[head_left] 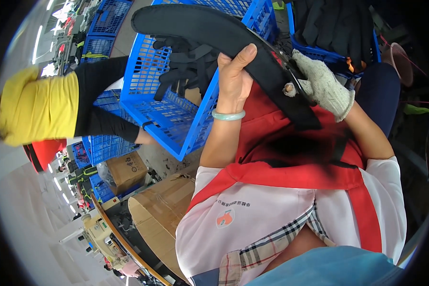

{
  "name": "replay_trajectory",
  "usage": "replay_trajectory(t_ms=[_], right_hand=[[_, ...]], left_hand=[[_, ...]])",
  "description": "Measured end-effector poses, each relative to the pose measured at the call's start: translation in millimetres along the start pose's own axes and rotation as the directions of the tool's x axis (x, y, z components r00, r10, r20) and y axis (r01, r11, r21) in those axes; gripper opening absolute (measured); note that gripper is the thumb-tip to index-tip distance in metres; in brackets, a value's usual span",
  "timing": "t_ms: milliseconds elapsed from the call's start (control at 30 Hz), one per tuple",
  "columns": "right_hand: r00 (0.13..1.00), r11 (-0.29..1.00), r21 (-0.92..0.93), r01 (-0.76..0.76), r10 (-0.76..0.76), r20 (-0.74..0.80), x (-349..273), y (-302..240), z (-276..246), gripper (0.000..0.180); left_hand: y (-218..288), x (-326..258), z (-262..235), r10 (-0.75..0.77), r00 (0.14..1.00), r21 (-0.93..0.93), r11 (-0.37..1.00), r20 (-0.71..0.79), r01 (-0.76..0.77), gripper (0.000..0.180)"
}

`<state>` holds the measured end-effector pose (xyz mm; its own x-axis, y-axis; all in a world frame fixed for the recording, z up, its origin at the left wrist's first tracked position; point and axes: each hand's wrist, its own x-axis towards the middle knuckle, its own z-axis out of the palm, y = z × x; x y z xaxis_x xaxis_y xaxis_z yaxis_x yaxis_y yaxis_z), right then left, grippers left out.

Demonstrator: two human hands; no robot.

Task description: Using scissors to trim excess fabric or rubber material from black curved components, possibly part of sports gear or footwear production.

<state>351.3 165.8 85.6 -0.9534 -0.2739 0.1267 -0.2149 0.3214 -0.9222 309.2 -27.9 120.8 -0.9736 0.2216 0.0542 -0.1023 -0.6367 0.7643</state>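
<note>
A long curved black padded strap [200, 26] stretches from the upper left down over my red apron [291, 174]. My left hand [233, 76], bare with a pale green bangle on the wrist, grips the strap at its middle, thumb up on its face. My right hand [325, 88], in a grey knit glove, holds what look like dark scissors [287, 66] against the strap's lower part, with a finger through a handle loop.
A tilted blue plastic crate [150, 102] with several black straps stands just beyond my left hand. Another person's arm in a yellow sleeve cover [40, 109] reaches to its lower edge. A second blue crate [374, 45] holds black pieces. Cardboard boxes [159, 209] lie below.
</note>
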Motion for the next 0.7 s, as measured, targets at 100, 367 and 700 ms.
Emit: replay_trajectory(t_ms=[100,367,700], right_hand=[[0.985,0.980,-0.154,0.128,-0.143,-0.093,-3,-3,-8,0.065],[0.964,0.948,-0.249,0.200,-0.235,-0.122,-2,1,-8,0.075],[0.970,0.923,-0.324,0.208,-0.238,-0.055,2,-9,-18,0.081]], left_hand=[[-1,-1,5,0.005,1.000,0.023,1.000,0.017,-0.005,0.017],[17,12,9,0.092,0.995,0.074,0.993,0.036,-0.095,0.020],[11,2,20,0.077,0.997,0.064,0.995,-0.001,-0.077,0.020]])
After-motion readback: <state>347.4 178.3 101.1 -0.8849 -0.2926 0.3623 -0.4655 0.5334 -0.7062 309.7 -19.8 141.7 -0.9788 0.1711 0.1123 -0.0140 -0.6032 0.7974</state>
